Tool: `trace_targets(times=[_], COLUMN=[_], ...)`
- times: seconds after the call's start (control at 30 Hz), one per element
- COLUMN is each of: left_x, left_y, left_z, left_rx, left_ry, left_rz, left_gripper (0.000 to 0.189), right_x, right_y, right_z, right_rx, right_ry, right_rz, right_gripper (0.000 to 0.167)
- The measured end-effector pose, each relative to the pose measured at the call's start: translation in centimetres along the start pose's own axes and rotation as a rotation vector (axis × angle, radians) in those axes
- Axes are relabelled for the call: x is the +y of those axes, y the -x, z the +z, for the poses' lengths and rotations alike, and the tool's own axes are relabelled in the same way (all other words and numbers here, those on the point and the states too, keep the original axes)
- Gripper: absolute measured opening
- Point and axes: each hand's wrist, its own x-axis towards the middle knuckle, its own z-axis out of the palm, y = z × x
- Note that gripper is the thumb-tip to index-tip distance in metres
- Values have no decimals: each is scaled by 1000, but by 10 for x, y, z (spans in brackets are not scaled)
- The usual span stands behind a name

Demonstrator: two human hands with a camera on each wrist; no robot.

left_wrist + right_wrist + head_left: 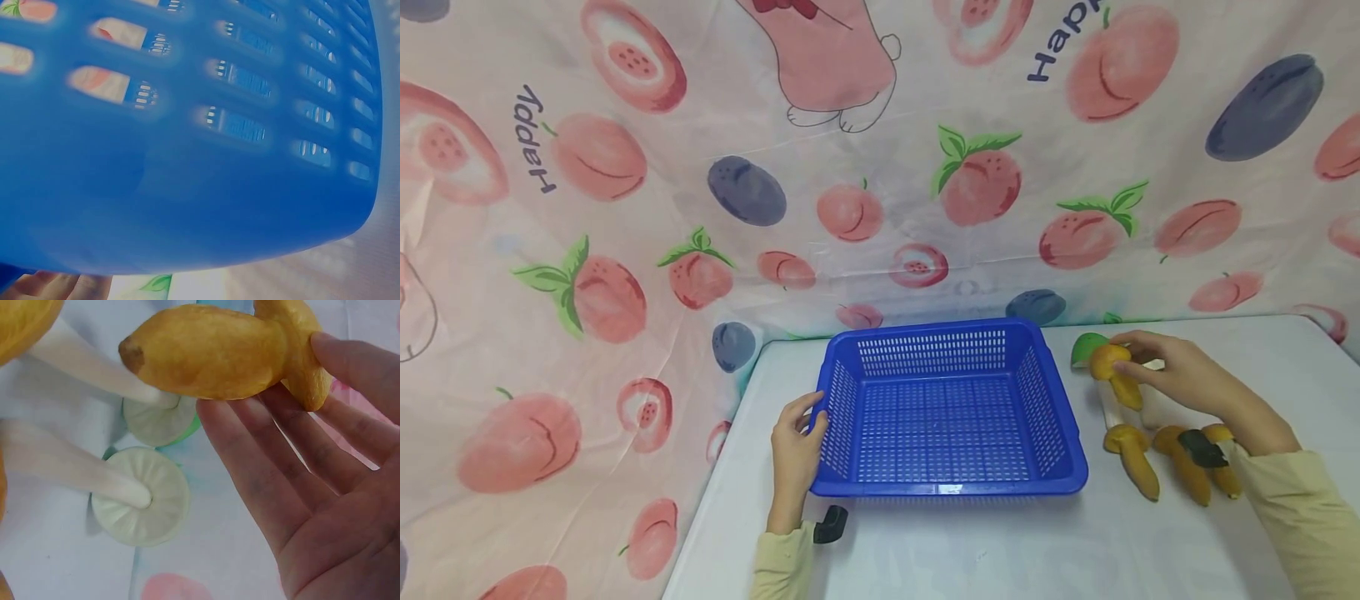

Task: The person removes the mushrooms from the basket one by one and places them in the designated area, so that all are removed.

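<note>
On the left, my left hand (796,454) grips the side rim of the blue plastic basket (917,488), whose inside shows no contents. The basket's slotted wall (181,187) fills most of the left wrist view, and a few fingers (59,286) show at its lower left. My right hand (1183,375) pinches a yellow toy mushroom (206,353) by its cap, between thumb and fingers, above the table at the right of the basket. Beneath it lie toy mushrooms with green caps (1087,343) and white stems (69,469).
Several more yellow mushrooms (1138,473) lie in a row on the white tabletop (970,550), right of the basket and below my right forearm. Behind the table hangs a fruit-patterned cloth (850,283), which also covers the left side.
</note>
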Motion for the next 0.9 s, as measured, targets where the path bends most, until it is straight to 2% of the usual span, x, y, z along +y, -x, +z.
trace_targets(times=[0.27, 0.5, 0.73, 0.9], left_x=[1, 1, -1, -1], left_y=[0, -1, -1, -1], left_z=[0, 0, 0, 0], left_rx=[2, 1, 3, 5], left_ry=[12, 10, 9, 12], left_rz=[1, -10, -8, 2], left_gripper=[31, 31, 31, 31], right_x=[14, 25, 35, 40], right_y=[0, 2, 3, 4], right_z=[-3, -7, -11, -16], right_rx=[-17, 4, 1, -3], right_ry=[5, 25, 28, 16], right_rz=[44, 58, 126, 143], right_gripper=[45, 46, 50, 50])
